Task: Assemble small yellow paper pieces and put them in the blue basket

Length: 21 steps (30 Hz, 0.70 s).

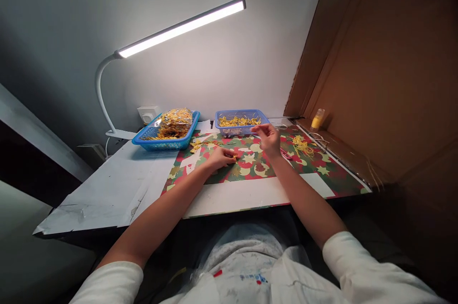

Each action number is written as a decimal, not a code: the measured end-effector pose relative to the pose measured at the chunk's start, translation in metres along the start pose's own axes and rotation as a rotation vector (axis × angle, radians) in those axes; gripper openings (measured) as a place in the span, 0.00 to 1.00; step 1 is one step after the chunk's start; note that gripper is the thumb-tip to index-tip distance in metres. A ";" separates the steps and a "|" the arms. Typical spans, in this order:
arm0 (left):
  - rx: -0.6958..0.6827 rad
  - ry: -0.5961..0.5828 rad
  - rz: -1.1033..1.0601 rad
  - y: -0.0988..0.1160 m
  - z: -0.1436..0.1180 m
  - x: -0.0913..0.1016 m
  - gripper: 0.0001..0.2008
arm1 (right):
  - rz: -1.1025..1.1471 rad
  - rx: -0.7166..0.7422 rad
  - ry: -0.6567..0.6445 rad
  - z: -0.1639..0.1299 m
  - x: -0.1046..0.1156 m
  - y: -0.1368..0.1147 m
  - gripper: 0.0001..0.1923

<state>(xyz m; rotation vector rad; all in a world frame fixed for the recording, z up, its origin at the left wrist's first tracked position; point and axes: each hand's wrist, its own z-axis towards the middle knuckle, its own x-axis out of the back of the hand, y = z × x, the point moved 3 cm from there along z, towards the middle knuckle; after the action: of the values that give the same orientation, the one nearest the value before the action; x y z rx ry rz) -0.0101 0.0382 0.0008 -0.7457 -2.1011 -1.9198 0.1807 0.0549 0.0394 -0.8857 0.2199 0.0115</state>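
Observation:
My left hand [221, 157] rests low over the patterned sheet [236, 175], its fingertips closed on a small orange-yellow piece [234, 158]. Higher up and to the right is my right hand [269, 139], raised off the table with thumb and fingers pinched together. Whatever that pinch holds is too thin or small to make out. Beside the right wrist lies a pink-handled tool [286, 154], partly hidden. To its right is a loose heap of yellow strings [302, 145]. Behind my left hand lies a bundle of yellow strands [207, 143].
At the back left stands a blue basket [161, 144] with yellow pieces and a plastic bag [177, 117]. A lavender basket [241, 113] of yellow pieces is behind my hands. A lit lamp [182, 27] arches above. Cardboard [375, 70] walls the right, near a small bottle [317, 119].

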 end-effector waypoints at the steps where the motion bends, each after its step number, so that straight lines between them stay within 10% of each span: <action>1: 0.000 -0.007 0.014 0.000 0.000 0.000 0.18 | 0.038 0.031 0.070 0.007 0.009 -0.004 0.13; 15: -0.169 -0.024 0.175 0.000 0.001 -0.001 0.16 | -0.039 0.066 0.192 0.020 0.038 -0.008 0.15; 21: -0.476 0.276 0.503 0.000 0.005 0.026 0.18 | -0.099 -0.067 -0.021 0.010 0.021 0.000 0.18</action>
<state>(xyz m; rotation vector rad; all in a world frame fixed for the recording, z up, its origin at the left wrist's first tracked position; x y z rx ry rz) -0.0315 0.0492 0.0121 -0.9209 -1.1618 -2.0804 0.2028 0.0611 0.0417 -0.9622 0.1566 -0.0636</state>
